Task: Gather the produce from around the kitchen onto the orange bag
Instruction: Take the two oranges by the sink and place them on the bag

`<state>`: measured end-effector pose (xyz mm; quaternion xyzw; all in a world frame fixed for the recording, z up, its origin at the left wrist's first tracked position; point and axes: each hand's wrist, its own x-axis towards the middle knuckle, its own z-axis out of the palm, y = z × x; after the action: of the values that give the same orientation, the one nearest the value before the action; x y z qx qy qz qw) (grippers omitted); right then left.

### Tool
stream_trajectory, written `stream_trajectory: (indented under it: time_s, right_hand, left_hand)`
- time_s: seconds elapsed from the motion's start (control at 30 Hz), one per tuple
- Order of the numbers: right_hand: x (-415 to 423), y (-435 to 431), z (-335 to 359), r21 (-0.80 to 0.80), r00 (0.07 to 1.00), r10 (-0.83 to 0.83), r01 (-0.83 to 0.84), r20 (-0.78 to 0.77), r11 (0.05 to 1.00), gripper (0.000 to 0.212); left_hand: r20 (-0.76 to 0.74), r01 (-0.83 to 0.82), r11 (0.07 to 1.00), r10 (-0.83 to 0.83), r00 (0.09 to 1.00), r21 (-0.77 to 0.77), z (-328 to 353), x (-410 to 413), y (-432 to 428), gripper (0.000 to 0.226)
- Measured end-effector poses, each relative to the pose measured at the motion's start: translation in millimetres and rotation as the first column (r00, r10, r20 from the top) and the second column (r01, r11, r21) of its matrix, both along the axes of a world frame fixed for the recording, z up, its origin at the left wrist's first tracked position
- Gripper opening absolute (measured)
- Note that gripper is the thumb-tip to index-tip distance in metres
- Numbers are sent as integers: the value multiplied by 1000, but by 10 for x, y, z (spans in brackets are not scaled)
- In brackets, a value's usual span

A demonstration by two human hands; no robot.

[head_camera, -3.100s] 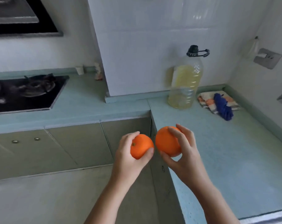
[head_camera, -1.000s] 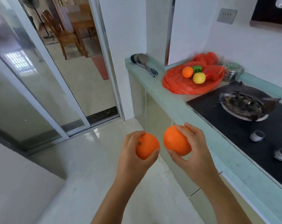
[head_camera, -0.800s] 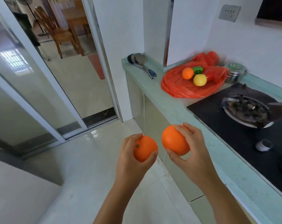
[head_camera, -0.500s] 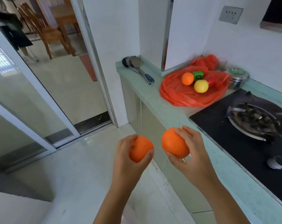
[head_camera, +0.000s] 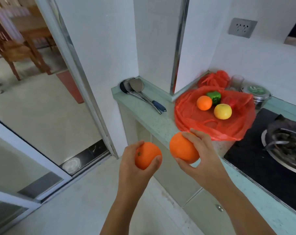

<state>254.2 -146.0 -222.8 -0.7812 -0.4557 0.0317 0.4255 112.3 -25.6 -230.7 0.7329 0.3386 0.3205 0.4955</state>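
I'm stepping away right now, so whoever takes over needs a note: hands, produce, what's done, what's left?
Hands: the left hand grips the left-hand orange; the right hand grips the right-hand orange. Both are in the air near the counter edge, not yet on the orange bag.
The bag lies spread on the counter beside the stove.
Done: a small orange, a green pepper, a yellow fruit and a red item rest on it.
Left: set both held oranges on the bag.

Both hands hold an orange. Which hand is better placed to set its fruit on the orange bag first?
Right. The right hand grips its orange at the counter edge, just short of the orange bag. The left hand holds the other orange over the floor, farther from the bag.
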Motion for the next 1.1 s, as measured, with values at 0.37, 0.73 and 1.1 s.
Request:
stream_trajectory:
  time_s: [0.37,0.73,1.1]
  right_hand:
    - [438,713,11,-7,997,-72,72,30,997,62]
    - [1375,1264,-196,24,989,-144,145,-40,989,66]
    - [2575,1200,-473,24,897,-428,433,-107,901,66]
  left_hand:
    - [-14,107,994,-106,994,32,-120,439,669,50]
    - [-87,206,972,-197,977,114,-203,1530,1366,50]
    - [-96,476,871,-467,879,118,-343,3320,1632,52]
